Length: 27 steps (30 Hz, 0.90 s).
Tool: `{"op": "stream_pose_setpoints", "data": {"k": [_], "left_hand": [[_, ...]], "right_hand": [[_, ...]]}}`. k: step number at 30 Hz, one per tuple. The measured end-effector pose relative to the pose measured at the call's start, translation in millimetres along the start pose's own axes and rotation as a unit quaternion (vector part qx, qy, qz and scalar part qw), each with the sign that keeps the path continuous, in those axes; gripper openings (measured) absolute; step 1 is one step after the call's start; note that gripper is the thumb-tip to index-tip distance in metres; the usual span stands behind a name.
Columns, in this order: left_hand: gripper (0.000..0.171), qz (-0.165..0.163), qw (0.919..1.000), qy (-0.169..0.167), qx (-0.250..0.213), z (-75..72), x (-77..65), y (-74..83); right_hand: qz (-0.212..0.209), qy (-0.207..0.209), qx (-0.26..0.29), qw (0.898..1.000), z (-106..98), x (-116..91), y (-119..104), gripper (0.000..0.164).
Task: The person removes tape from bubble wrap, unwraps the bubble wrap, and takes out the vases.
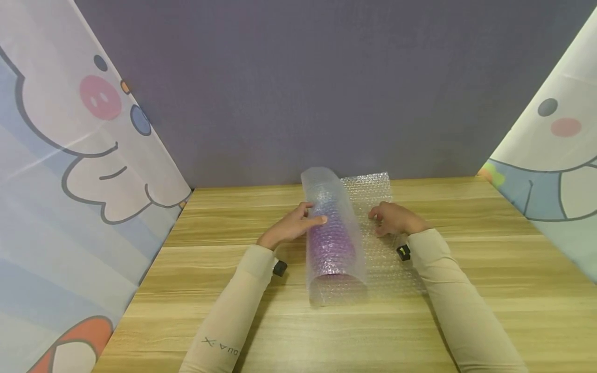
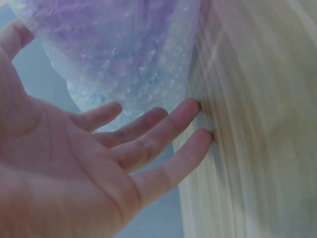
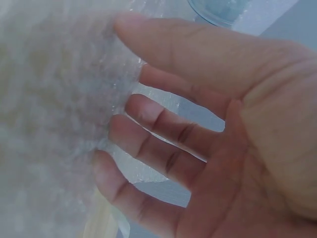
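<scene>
A purple-to-blue cylinder (image 1: 332,238), its surface ribbed, lies inside a loose roll of clear bubble wrap (image 1: 338,298) on the wooden table. My left hand (image 1: 298,221) is at the roll's left side, thumb over the top; in the left wrist view its fingers (image 2: 153,134) are spread and extended by the wrap. To the right, my right hand (image 1: 395,218) hovers over the unrolled bubble wrap, thumb and fingers apart. The right wrist view has its relaxed fingertips (image 3: 106,166) right at the edge of the sheet (image 3: 49,124). A clear bluish round rim (image 3: 218,12) shows at the top there.
The light wooden table (image 1: 186,290) runs back to a grey wall panel (image 1: 280,83). Cartoon-printed sheets hang on the left side (image 1: 42,171) and right side (image 1: 559,171). The flat bubble wrap stretches right of the roll, its far corner near the table's back edge.
</scene>
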<state>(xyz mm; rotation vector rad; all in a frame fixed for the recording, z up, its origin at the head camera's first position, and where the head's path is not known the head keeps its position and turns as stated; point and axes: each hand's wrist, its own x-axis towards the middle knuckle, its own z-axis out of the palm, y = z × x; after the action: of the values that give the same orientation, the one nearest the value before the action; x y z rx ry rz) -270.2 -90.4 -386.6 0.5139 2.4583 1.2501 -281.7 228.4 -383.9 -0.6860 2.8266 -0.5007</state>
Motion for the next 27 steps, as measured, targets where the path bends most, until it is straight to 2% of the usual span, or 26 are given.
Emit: {"op": "stream_pose_setpoints", "data": {"k": [8, 14, 19, 22, 27], "left_hand": [[0.085, 0.0, 0.9998, -0.014, 0.014, -6.4, -4.4, -0.1], [0.089, 0.001, 0.999, -0.024, 0.037, -10.9, -10.6, 1.6], [0.094, 0.001, 0.9988, -0.01, 0.049, -17.2, -13.1, 2.5], [0.093, 0.01, 0.9982, -0.002, 0.059, -20.4, -13.7, 3.7], [0.089, 0.048, 0.9962, 0.012, 0.072, -22.4, -14.6, 8.5]], "right_hand": [[-0.009, 0.005, 0.021, 1.0, 1, -1, 0, 0.048], [0.004, -0.001, 0.039, 0.999, 1, -4, 0, 0.048], [-0.027, 0.011, 0.05, 0.998, 2, -7, 5, 0.047], [-0.032, 0.011, 0.051, 0.998, 2, -7, 4, 0.047], [0.006, -0.003, 0.057, 0.998, 2, -5, 0, 0.05]]}}
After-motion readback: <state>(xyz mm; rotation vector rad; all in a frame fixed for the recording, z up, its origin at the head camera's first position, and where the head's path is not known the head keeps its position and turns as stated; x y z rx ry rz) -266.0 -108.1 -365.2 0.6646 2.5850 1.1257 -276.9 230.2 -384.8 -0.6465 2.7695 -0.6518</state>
